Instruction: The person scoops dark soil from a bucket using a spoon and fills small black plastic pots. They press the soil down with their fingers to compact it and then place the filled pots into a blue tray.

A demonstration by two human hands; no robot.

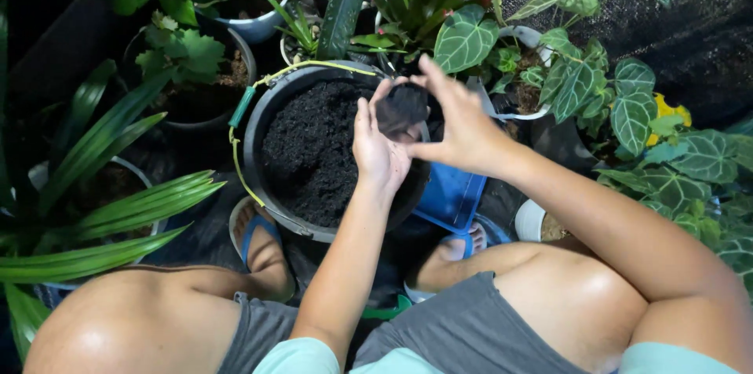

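A big black bucket full of dark soil stands on the ground between my feet. Over its right side both hands hold a small black plastic pot. My left hand cups the pot from the left and below, fingers pointing up. My right hand grips it from the right, with the thumb along the bottom and the fingers over the top. The pot is mostly hidden by my fingers.
Potted plants ring the bucket: long-leaved ones at left, a small leafy pot behind, veined heart-shaped leaves at right. A blue tray lies beside the bucket. My sandalled feet and knees are in front.
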